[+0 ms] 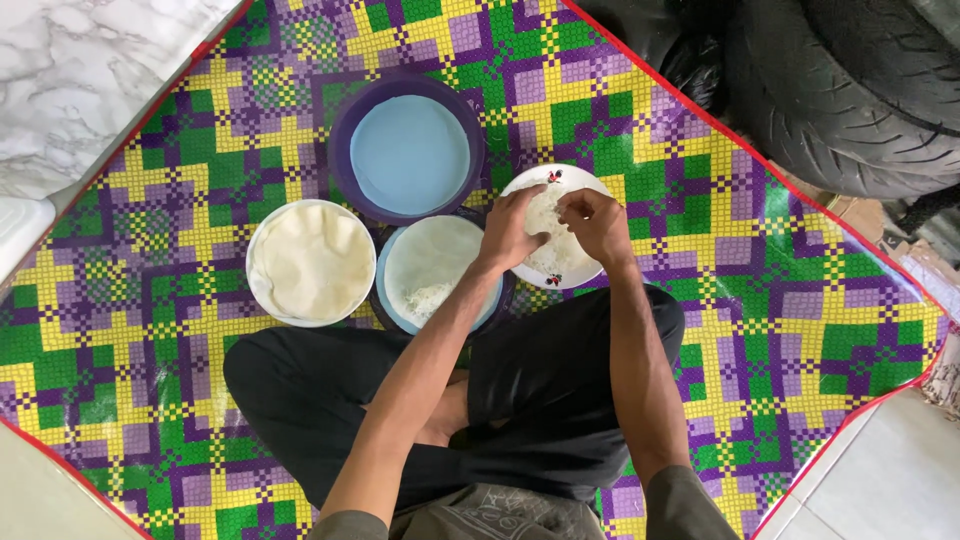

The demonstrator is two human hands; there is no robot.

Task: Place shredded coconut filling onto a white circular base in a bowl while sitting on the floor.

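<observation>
I sit cross-legged on a patterned mat. Both hands are over a white plate (578, 272) with a small flower print that holds white shredded food. My left hand (512, 228) reaches across with its fingers curled into the food. Beside it, my right hand (596, 222) pinches at the same heap, fingers bent. Whether either hand has food in its grip is hidden by the fingers. To the left of the plate a blue plate (440, 268) bears a thin white wrapper with a small pile of the white food on it.
A white plate (310, 262) stacked with pale round wrappers lies at left. A purple bowl (408, 150) of water stands behind. The purple, green and yellow mat (780, 290) has a red edge. Black tyres (850, 90) lie at top right, marble floor (70, 80) at top left.
</observation>
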